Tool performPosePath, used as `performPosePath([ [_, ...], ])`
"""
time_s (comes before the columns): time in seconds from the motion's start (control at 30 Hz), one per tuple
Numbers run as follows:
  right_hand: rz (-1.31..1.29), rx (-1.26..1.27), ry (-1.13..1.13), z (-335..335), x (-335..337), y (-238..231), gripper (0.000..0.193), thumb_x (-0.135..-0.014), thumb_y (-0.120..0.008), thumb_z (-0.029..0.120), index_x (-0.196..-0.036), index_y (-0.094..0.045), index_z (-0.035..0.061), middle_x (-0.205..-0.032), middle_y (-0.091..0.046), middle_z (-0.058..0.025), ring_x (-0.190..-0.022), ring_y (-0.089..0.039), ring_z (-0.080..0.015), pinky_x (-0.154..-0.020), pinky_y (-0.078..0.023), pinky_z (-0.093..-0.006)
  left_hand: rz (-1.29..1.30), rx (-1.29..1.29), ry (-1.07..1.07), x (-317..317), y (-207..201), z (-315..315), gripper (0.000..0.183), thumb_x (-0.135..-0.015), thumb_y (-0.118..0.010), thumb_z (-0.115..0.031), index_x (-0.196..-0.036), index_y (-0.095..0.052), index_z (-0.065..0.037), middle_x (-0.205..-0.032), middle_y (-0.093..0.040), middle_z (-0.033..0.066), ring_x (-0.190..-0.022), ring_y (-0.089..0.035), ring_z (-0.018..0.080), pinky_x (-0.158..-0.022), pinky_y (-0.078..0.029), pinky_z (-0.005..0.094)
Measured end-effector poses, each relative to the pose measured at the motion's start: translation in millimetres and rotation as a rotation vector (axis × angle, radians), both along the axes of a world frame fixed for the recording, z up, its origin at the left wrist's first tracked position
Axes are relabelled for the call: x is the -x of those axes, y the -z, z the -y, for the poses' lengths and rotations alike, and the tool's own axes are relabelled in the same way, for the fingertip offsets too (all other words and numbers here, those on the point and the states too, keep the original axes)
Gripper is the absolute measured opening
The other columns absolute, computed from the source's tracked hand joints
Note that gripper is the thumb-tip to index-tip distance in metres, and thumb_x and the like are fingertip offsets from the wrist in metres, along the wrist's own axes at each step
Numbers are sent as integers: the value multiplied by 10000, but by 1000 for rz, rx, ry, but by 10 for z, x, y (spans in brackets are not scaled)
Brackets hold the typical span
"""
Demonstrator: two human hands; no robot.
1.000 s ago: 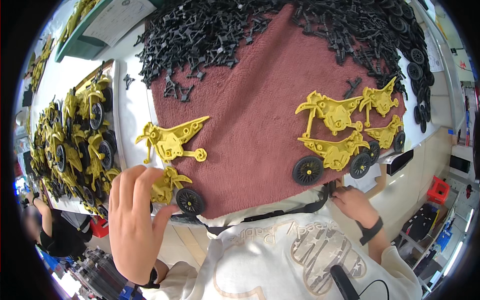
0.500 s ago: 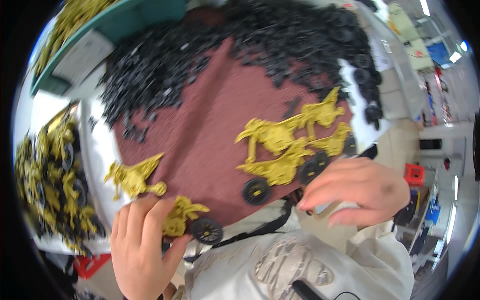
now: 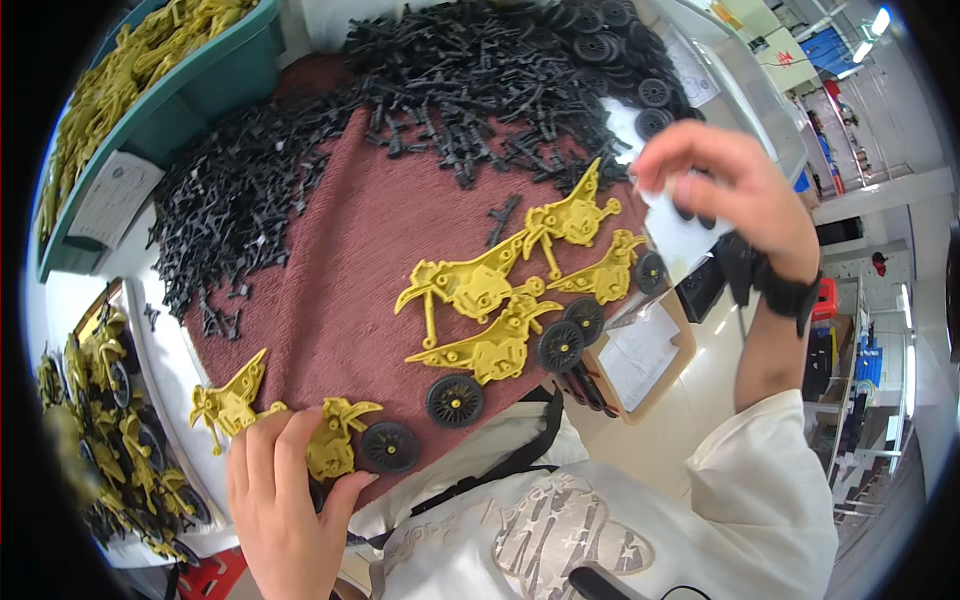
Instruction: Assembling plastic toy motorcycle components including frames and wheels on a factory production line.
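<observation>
At the near left edge of the red cloth, my left hand [image 3: 290, 500] has its thumb and fingers closed around a yellow plastic toy motorcycle body [image 3: 330, 440]. A black spoked wheel [image 3: 389, 447] sits at that body's right end. Another yellow body [image 3: 228, 400] lies just beyond my fingers. My right hand [image 3: 740, 190] is raised at the far right, over the white surface by some black wheels; its fingers are bent, with thumb and fingertips apart and nothing visible between them. Several yellow bodies [image 3: 480, 290] lie mid-right, with loose wheels [image 3: 455, 400] along the near edge.
Heaps of small black plastic parts [image 3: 480, 80] cover the far side of the cloth [image 3: 340, 270]. Black wheels [image 3: 653, 93] are piled at the far right. A green bin [image 3: 180, 110] of yellow parts stands far left, assembled toy motorcycles [image 3: 130, 420] nearer. A tan tray [image 3: 665, 375] is lower right.
My right hand has gone from the cloth's near right edge up to the far right, beside the wheels. My left hand stays on the yellow body. The whole view has shifted.
</observation>
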State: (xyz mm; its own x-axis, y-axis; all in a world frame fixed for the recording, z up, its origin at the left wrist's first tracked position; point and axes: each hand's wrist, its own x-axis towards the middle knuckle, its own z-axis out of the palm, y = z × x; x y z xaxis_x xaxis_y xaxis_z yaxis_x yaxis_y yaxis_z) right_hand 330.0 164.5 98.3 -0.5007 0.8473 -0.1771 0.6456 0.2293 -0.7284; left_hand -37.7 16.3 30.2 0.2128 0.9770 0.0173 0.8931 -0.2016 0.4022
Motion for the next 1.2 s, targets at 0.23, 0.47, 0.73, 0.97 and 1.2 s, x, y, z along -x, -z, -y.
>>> performPosePath([
  [0.23,250,-247,-72,-795,-427,384,372,-904,-576,41,-1274,-573,77,-1203,-611,-29,-1084,-557,-128,-975,-438,-290,112,-7,-103,283,-260,109,420,-670,-740,-127,-1032,-584,17,-1033,-585,163,-981,-568,343,-885,-437,398],
  [0.47,266,-400,-111,-1104,-367,768,389,-798,-658,-24,-1147,-575,130,-945,-481,-21,-763,-516,-113,-707,-472,-257,90,64,66,590,-645,-378,225,-753,-672,-54,-957,-624,28,-897,-623,151,-852,-605,310,-787,-463,360],
  [0.73,277,-458,-91,-1137,-470,767,382,-728,-674,-20,-998,-434,103,-875,-432,16,-666,-371,-84,-610,-358,-223,-123,45,162,656,-295,-1086,138,-854,-654,-65,-981,-634,-18,-842,-645,112,-737,-615,217,-692,-486,323],
  [0.97,272,-541,43,-1136,-570,778,357,-785,-678,32,-1120,-574,99,-872,-473,47,-690,-369,-57,-651,-344,-227,-222,133,181,589,-113,-1129,201,-790,-696,-71,-955,-591,-25,-795,-609,121,-739,-614,278,-681,-466,367],
  [1.2,151,-515,65,-903,-572,646,250,-884,-649,118,-1121,-598,58,-1031,-593,44,-763,-434,-27,-700,-373,-195,-158,139,248,623,-97,-1179,229,-801,-710,-114,-886,-515,-30,-862,-554,121,-791,-576,354,-674,-438,435],
])
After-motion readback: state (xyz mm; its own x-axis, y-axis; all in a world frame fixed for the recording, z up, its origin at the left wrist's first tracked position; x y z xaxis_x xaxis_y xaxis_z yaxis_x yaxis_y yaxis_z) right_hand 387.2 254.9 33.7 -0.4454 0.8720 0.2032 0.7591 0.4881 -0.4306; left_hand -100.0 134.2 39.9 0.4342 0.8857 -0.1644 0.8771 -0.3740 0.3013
